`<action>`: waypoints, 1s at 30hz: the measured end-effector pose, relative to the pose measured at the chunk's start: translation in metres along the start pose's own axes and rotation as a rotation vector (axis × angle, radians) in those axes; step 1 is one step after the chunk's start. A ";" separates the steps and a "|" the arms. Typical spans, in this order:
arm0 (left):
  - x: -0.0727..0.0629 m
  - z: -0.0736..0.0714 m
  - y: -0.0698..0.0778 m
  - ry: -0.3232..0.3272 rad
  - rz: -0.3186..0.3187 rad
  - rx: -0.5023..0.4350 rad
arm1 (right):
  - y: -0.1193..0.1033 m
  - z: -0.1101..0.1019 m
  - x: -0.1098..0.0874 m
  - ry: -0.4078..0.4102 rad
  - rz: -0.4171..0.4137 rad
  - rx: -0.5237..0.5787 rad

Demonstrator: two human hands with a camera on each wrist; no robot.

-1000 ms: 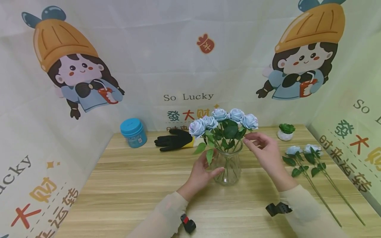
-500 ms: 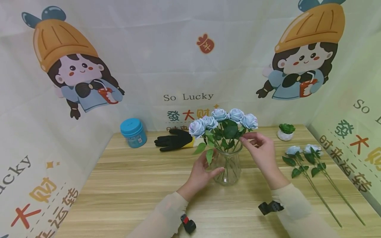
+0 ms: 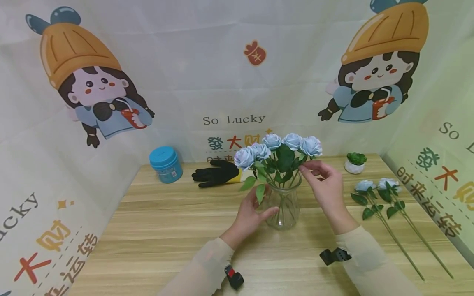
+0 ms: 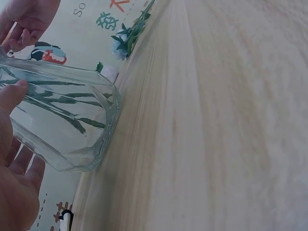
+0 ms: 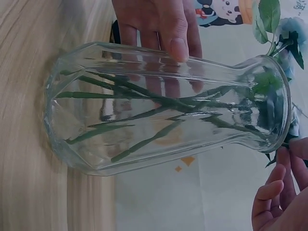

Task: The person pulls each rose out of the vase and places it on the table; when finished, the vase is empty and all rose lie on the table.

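Observation:
A clear glass vase (image 3: 284, 213) stands upright on the wooden table, holding several pale blue artificial roses (image 3: 272, 142). My left hand (image 3: 247, 218) holds the vase from the left; in the right wrist view its thumb (image 5: 178, 45) lies on the near side and the fingers show behind the glass. At the vase's mouth, my right hand (image 3: 326, 190) pinches the stem of the rightmost rose (image 3: 311, 146) between thumb and fingertips. Green stems (image 5: 154, 103) cross inside the vase, their lower ends near its bottom. Leaves partly hide the pinched stem.
Two more blue roses (image 3: 389, 185) with long stems lie on the table at the right. Behind them sits a small potted succulent (image 3: 355, 163). A black work glove (image 3: 214, 174) and a blue lidded tub (image 3: 165, 165) are at the back left. Printed cloth (image 3: 185, 82) surrounds the table.
My right hand has moved left to the rightmost rose's stem and now pinches it. That rose has shifted slightly. The left hand has stayed on the vase.

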State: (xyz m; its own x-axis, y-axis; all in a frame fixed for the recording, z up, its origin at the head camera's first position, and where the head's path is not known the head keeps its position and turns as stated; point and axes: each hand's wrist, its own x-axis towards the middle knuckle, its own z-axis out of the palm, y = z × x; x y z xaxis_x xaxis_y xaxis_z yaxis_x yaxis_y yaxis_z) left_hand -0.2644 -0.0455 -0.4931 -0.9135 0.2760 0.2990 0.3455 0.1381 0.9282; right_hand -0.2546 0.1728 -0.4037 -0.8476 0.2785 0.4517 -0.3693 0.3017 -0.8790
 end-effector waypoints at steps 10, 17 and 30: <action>0.000 -0.002 0.002 -0.002 -0.015 -0.004 | -0.007 -0.001 0.004 0.021 -0.033 0.009; 0.000 -0.003 0.003 -0.004 -0.001 -0.010 | -0.015 -0.003 0.007 0.037 -0.045 0.033; 0.000 -0.002 0.001 -0.013 -0.002 -0.009 | -0.036 -0.016 0.018 0.063 -0.110 0.051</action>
State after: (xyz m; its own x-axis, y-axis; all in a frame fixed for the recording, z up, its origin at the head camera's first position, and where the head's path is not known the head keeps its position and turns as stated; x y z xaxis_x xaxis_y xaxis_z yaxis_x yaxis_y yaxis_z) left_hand -0.2649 -0.0471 -0.4917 -0.9113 0.2880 0.2941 0.3415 0.1300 0.9309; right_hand -0.2500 0.1816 -0.3613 -0.7755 0.3037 0.5535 -0.4794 0.2871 -0.8293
